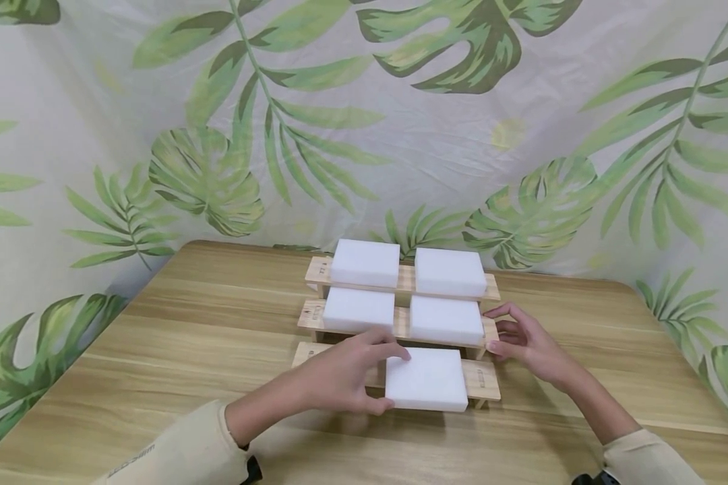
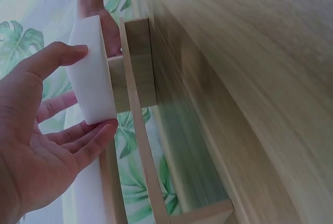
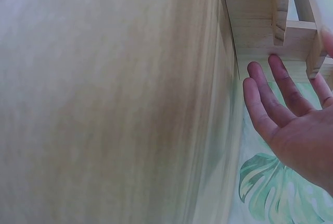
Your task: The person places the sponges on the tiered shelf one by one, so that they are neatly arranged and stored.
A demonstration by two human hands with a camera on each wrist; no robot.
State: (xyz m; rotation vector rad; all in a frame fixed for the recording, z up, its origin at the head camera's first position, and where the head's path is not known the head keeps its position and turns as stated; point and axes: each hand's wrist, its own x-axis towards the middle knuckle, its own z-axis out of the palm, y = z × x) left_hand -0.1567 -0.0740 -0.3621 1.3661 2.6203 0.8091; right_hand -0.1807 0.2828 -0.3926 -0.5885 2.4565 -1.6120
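Observation:
My left hand (image 1: 353,372) pinches a white foam block (image 1: 427,380) at its left side, over the lowest tier of a stepped wooden rack (image 1: 484,380). In the left wrist view, a gap shows between this block (image 2: 89,78) and the plank (image 2: 136,114) below it. At the right end of the middle tier, my right hand (image 1: 536,350) holds the plank end, thumb in front and index finger behind. The right wrist view shows that plank end (image 3: 315,56), while the other fingers (image 3: 281,91) extend below it, apart from the wood.
Two white blocks rest on the top tier, one left (image 1: 364,261) and one right (image 1: 450,271). The middle tier bears two more, left (image 1: 358,308) and right (image 1: 445,318). A wood-grain table (image 1: 188,350) carries the rack, with a leaf-patterned curtain (image 1: 400,155) behind.

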